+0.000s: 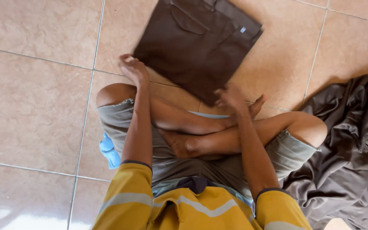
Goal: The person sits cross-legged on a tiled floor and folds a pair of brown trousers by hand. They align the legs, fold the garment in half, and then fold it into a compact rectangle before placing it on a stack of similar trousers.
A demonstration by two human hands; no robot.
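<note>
Folded brown trousers (196, 42) lie flat on tiled floor (35, 102), just ahead of the person's crossed legs. Left hand (133, 68) at the near-left edge, fingers loosely curled, gripping nothing. Right hand (233, 100) at the near corner, blurred; grip cannot be told. Crumpled grey cloth (354, 149) heaped to the right. Blue cloth (109, 151) under left thigh.

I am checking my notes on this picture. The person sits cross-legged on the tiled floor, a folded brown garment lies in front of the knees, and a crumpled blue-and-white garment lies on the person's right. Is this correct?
One detail is wrong. The crumpled garment on the person's right is dark grey-brown, not blue-and-white, as the head view shows. The rest holds: the person sits cross-legged on the tiled floor, with the folded brown garment in front of the knees.
</note>
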